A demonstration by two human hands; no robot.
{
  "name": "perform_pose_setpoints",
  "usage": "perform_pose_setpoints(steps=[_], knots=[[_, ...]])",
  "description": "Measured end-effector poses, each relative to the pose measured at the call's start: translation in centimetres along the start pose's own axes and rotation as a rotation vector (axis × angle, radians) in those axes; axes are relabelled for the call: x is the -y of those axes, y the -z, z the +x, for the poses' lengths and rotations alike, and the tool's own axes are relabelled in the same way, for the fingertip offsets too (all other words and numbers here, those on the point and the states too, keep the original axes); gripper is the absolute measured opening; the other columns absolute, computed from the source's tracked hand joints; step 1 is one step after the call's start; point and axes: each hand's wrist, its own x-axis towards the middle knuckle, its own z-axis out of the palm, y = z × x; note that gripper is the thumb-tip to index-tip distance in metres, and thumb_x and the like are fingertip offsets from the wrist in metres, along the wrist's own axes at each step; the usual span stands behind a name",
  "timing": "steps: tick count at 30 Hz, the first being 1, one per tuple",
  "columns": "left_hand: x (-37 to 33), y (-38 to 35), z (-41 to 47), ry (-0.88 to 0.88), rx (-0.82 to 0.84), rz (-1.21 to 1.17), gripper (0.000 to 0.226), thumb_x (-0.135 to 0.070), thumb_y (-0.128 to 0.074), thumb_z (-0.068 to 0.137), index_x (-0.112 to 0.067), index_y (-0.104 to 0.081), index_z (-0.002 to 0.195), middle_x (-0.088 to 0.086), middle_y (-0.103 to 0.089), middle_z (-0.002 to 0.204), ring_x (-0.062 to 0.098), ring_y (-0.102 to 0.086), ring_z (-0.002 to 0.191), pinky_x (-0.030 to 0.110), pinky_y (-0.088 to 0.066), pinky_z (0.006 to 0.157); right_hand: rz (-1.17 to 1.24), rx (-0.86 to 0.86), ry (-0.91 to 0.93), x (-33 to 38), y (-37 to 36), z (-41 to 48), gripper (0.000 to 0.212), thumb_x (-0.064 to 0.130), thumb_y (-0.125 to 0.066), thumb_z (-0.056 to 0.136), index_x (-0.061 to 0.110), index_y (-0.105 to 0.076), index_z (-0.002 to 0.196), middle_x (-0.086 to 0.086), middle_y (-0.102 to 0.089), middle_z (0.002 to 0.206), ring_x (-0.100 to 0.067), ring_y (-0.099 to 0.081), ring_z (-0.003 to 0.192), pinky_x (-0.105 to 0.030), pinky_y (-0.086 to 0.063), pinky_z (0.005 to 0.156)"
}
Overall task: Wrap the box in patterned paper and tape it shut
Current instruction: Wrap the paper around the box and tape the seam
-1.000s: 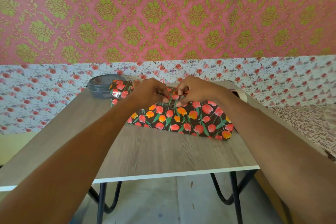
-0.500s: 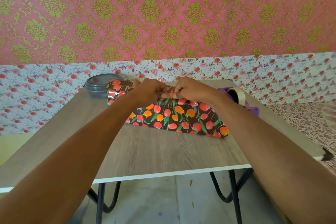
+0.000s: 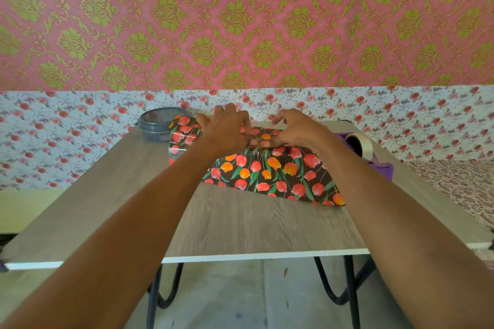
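Dark wrapping paper printed with red and orange tulips (image 3: 272, 171) covers the box at the far middle of the wooden table (image 3: 240, 224). The box itself is hidden under the paper. My left hand (image 3: 227, 128) and my right hand (image 3: 296, 128) rest side by side on top of it, fingertips nearly touching, pressing and pinching the paper where its edges meet. A loose flap of the paper (image 3: 183, 133) sticks out to the left of my left hand.
A grey round lidded container (image 3: 157, 124) stands at the table's far left, next to the paper. A purple tape dispenser with a tape roll (image 3: 361, 145) sits at the far right. The wall runs right behind the table. A leopard-print surface (image 3: 459, 184) lies to the right.
Both hands stayed on top of the wrapped box, shifting slightly along the seam; the fingers of my left hand have spread further over the paper. The tape dispenser came into view.
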Motion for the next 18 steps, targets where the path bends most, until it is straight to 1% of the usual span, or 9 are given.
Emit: perform_pose_setpoints(steps=[1, 3, 6, 7, 10, 12, 14, 16, 18], knots=[[-0.2, -0.1, -0.3, 0.006, -0.043, 0.014, 0.01, -0.023, -0.069, 0.085, -0.032, -0.065, 0.083, -0.005, -0.049, 0.099, 0.016, -0.04, 0.105, 0.057, -0.023, 0.1, -0.018, 0.026, -0.047, 0.1, 0.3, 0.3, 0.088, 0.034, -0.091, 0.073, 0.016, -0.047, 0.147, -0.009, -0.043, 0.151, -0.034, -0.046, 0.135, -0.04, -0.042, 0.105], [-0.8, -0.4, -1.1, 0.017, -0.106, 0.027, 0.015, -0.014, -0.064, 0.088, -0.026, -0.069, 0.08, -0.003, -0.058, 0.089, 0.024, -0.056, 0.103, 0.052, -0.024, 0.099, -0.047, 0.079, -0.122, 0.3, 0.7, 0.9, 0.105, 0.039, -0.091, 0.072, 0.011, -0.034, 0.155, -0.011, -0.038, 0.157, -0.035, -0.042, 0.14, -0.038, -0.041, 0.102], [-2.0, -1.4, -2.7, -0.019, -0.186, 0.094, 0.017, 0.0, -0.062, 0.087, -0.012, -0.072, 0.094, 0.006, -0.064, 0.097, 0.03, -0.063, 0.094, 0.043, -0.035, 0.093, -0.103, 0.111, -0.197, 0.4, 0.7, 1.2, 0.106, 0.045, -0.094, 0.065, 0.004, -0.042, 0.149, -0.014, -0.048, 0.148, -0.036, -0.051, 0.128, -0.037, -0.044, 0.091], [-2.3, -1.8, -3.2, -0.038, -0.215, 0.084, 0.018, 0.004, -0.062, 0.086, -0.008, -0.072, 0.097, 0.01, -0.063, 0.101, 0.032, -0.063, 0.092, 0.041, -0.04, 0.085, -0.106, 0.107, -0.212, 0.4, 0.7, 1.3, 0.104, 0.046, -0.095, 0.063, 0.003, -0.046, 0.145, -0.014, -0.052, 0.143, -0.036, -0.054, 0.121, -0.037, -0.046, 0.089], [-2.6, -2.9, -4.9, -0.002, -0.302, -0.047, 0.017, 0.008, -0.063, 0.082, -0.002, -0.073, 0.091, 0.016, -0.059, 0.105, 0.035, -0.059, 0.095, 0.039, -0.046, 0.066, -0.116, 0.094, -0.226, 0.6, 0.5, 1.5, 0.101, 0.046, -0.096, 0.059, 0.0, -0.051, 0.137, -0.013, -0.059, 0.127, -0.034, -0.059, 0.109, -0.04, -0.052, 0.092], [-2.7, -3.7, -5.8, 0.078, -0.347, -0.135, 0.012, 0.0, -0.063, 0.088, -0.003, -0.074, 0.09, 0.015, -0.055, 0.113, 0.034, -0.052, 0.105, 0.042, -0.052, 0.072, -0.123, 0.081, -0.23, 0.8, 0.5, 1.0, 0.096, 0.043, -0.095, 0.062, -0.001, -0.05, 0.134, -0.011, -0.058, 0.115, -0.033, -0.059, 0.103, -0.041, -0.054, 0.091], [-3.1, -4.1, -6.5, 0.153, -0.378, -0.231, 0.02, -0.01, -0.059, 0.095, -0.002, -0.071, 0.081, 0.014, -0.047, 0.116, 0.032, -0.043, 0.11, 0.043, -0.051, 0.084, -0.132, 0.045, -0.241, 0.9, 0.7, 0.5, 0.088, 0.034, -0.091, 0.069, -0.001, -0.045, 0.136, -0.01, -0.056, 0.108, -0.034, -0.058, 0.104, -0.043, -0.054, 0.091], [-3.4, -4.0, -6.6, 0.27, -0.403, -0.257, 0.026, -0.018, -0.058, 0.096, -0.007, -0.069, 0.076, 0.013, -0.036, 0.122, 0.032, -0.029, 0.116, 0.048, -0.042, 0.1, -0.138, 0.024, -0.256, 1.0, 0.8, -0.2, 0.097, 0.033, -0.09, 0.072, 0.002, -0.036, 0.146, -0.013, -0.056, 0.125, -0.036, -0.057, 0.115, -0.046, -0.053, 0.093], [-2.9, -4.0, -5.6, 0.405, -0.321, -0.273, 0.029, -0.027, -0.057, 0.095, -0.012, -0.068, 0.072, 0.014, -0.032, 0.129, 0.032, -0.022, 0.123, 0.052, -0.031, 0.108, -0.155, 0.019, -0.253, 1.2, 0.7, -1.1, 0.117, 0.045, -0.091, 0.068, 0.007, -0.024, 0.155, -0.014, -0.047, 0.147, -0.036, -0.055, 0.124, -0.042, -0.052, 0.089]])
